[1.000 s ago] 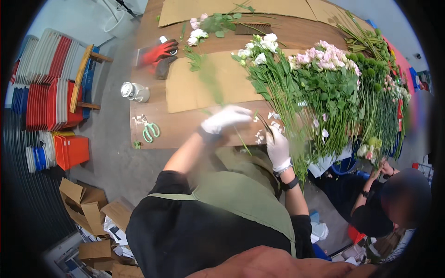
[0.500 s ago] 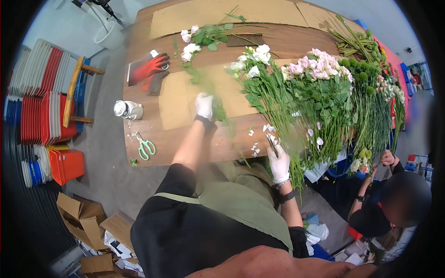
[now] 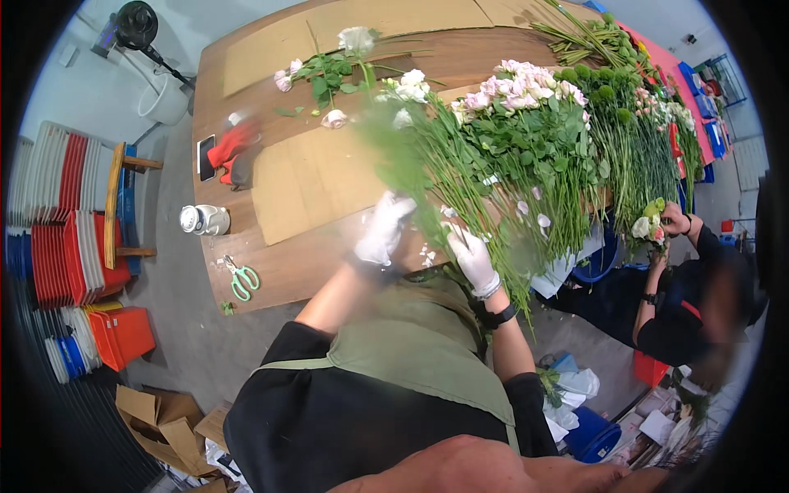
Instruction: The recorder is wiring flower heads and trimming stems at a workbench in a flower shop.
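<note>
My left hand, in a white glove, is closed and partly blurred, just left of my right hand. It grips a long flower stem, whose leaves smear into green; a white bloom shows at the far end. My right hand, also gloved, is closed at the table's near edge around a slim dark metal tool, mostly hidden by the fingers. Beside it on the right lie many cut white-flowered stems. White petals are scattered between the hands.
Cardboard covers part of the wooden table. Green-handled scissors, a jar, red gloves and a phone lie left. Pale pink roses lie right, where a co-worker's hands hold flowers.
My left hand has come rightward and nearer with the stem, from over the cardboard to beside my right hand. The view has shifted slightly. The co-worker's flowers have moved up.
</note>
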{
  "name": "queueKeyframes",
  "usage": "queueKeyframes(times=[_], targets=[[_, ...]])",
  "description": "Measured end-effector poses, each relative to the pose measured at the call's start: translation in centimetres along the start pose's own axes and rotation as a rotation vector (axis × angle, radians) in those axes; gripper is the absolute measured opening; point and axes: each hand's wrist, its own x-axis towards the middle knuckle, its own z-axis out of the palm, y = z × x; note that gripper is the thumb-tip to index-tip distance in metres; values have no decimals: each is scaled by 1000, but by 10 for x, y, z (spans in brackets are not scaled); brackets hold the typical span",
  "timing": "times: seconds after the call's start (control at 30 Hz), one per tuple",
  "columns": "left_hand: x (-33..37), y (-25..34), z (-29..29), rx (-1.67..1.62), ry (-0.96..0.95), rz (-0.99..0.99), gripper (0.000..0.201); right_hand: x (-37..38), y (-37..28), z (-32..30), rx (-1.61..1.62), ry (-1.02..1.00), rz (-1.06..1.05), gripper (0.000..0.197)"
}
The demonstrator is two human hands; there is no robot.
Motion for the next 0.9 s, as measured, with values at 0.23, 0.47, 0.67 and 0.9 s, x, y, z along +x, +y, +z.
queueKeyframes(times=[0.23, 0.47, 0.67, 0.9], targets=[[-28, 23, 46, 217, -270, -136, 63, -58, 17, -26, 481, -98, 340, 35], [-15, 22, 63, 282, -185, -14, 72, -114, 75, -42, 84, 457, 190, 34], [-14, 25, 106, 369, -105, -76, 63, -148, 91, -45, 10, 486, 162, 33], [1, 16, 133, 370, -223, -38, 26, -155, 58, -68, 104, 369, 203, 33]])
